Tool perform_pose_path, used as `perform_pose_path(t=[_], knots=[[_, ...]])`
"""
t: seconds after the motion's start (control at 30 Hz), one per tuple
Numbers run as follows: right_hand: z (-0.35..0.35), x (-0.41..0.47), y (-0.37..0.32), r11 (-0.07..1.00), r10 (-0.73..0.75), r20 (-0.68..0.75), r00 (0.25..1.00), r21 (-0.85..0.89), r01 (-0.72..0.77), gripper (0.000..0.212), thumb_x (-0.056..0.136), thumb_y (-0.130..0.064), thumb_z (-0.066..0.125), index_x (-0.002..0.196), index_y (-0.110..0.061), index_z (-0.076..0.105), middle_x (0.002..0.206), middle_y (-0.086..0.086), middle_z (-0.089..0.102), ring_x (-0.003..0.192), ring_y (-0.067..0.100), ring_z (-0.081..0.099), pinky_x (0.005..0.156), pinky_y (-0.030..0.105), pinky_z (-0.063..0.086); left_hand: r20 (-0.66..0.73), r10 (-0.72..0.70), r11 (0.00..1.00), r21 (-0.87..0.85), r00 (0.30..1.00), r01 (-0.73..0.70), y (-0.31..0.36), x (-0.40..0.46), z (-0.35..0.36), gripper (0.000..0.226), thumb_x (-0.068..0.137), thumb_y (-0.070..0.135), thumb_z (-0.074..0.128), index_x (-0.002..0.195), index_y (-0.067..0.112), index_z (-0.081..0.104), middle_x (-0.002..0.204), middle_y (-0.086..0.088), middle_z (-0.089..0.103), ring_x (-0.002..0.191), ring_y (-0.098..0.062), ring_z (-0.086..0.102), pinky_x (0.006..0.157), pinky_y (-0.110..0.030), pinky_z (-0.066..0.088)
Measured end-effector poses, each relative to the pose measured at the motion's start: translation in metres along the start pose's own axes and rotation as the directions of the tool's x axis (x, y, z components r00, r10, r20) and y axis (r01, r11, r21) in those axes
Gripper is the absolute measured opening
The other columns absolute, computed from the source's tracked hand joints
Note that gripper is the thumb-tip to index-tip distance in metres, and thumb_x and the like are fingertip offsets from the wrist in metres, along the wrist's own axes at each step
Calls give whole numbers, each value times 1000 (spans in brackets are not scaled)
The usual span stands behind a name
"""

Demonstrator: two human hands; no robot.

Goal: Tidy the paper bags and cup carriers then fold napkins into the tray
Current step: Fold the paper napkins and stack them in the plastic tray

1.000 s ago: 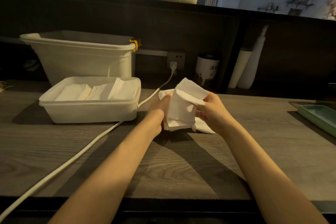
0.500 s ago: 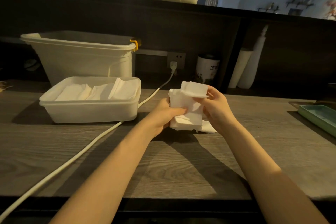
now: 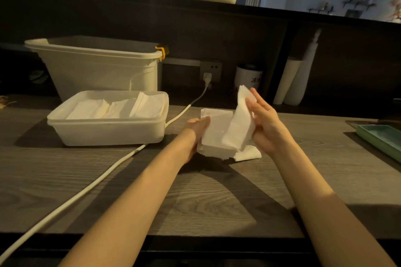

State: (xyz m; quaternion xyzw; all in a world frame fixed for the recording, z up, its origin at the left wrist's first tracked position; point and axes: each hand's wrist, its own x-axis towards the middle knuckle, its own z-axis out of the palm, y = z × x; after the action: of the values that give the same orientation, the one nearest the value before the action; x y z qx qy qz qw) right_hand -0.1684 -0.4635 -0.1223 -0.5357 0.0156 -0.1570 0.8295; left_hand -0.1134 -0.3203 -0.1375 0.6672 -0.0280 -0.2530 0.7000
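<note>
A stack of white napkins (image 3: 217, 136) lies on the wooden counter in front of me. My left hand (image 3: 198, 130) holds the stack's left edge. My right hand (image 3: 263, 123), fingers stretched out, holds one folded napkin (image 3: 240, 121) upright over the stack's right side. A white plastic tray (image 3: 108, 134) stands to the left, with several folded napkins (image 3: 121, 108) lying in rows inside it.
A large white bin (image 3: 97, 67) stands behind the tray. A white power cable (image 3: 104, 175) runs from a wall socket (image 3: 210, 70) across the counter to the front left. A green tray (image 3: 382, 138) sits at the right edge. Paper rolls (image 3: 295, 84) lean at the back.
The folded napkin has swung up and right in my right hand, whose fingers have straightened. My left hand has slid down to the stack's left edge.
</note>
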Motion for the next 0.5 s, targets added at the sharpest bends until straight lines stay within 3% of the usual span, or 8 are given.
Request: perform_pose_path(t=[0.07,0.13,0.23,0.37,0.43,0.5], knots=[[5,-1,7,987,15,35,999,-162,-9,27,82,-18,63,100,-36,54,111,-1,57,92,18,64,68,29,59,-4,2,999,40,1000,-1,1,1,2,22,97,33,44,114,20,46,86,-4,57,83,-22,57,76,-38,48],[9,0,16,953,-18,-20,1000,-303,11,23,85,-17,65,98,-34,56,107,-1,57,92,19,62,66,28,58,-1,0,996,85,1000,0,0,0,5,27,95,37,46,113,17,49,87,-5,58,78,-21,58,70,-35,48],[9,4,25,918,-126,-152,980,-391,57,17,85,-20,67,95,-31,56,103,-1,57,95,20,58,67,29,53,64,84,990,111,994,-91,-6,2,5,33,98,37,40,124,18,47,93,-2,60,83,-17,59,68,-28,49],[8,7,30,872,-201,-220,955,-484,72,16,85,-19,68,95,-25,57,102,2,58,96,21,58,71,30,52,139,114,990,68,984,-124,-7,0,6,34,96,49,33,117,25,46,94,2,59,85,-15,60,72,-26,50],[8,8,31,859,-218,-218,951,-505,81,15,84,-17,69,90,-25,58,100,2,60,95,20,59,73,32,53,160,114,981,139,981,-136,-5,-2,6,39,91,52,43,119,25,42,95,3,57,86,-14,59,73,-27,51],[8,9,31,844,-239,-210,948,-528,95,16,83,-15,70,88,-25,59,98,0,61,96,19,59,79,35,54,174,134,948,265,976,-178,-7,-2,3,47,87,41,58,127,23,40,95,6,55,86,-11,57,68,-25,50]])
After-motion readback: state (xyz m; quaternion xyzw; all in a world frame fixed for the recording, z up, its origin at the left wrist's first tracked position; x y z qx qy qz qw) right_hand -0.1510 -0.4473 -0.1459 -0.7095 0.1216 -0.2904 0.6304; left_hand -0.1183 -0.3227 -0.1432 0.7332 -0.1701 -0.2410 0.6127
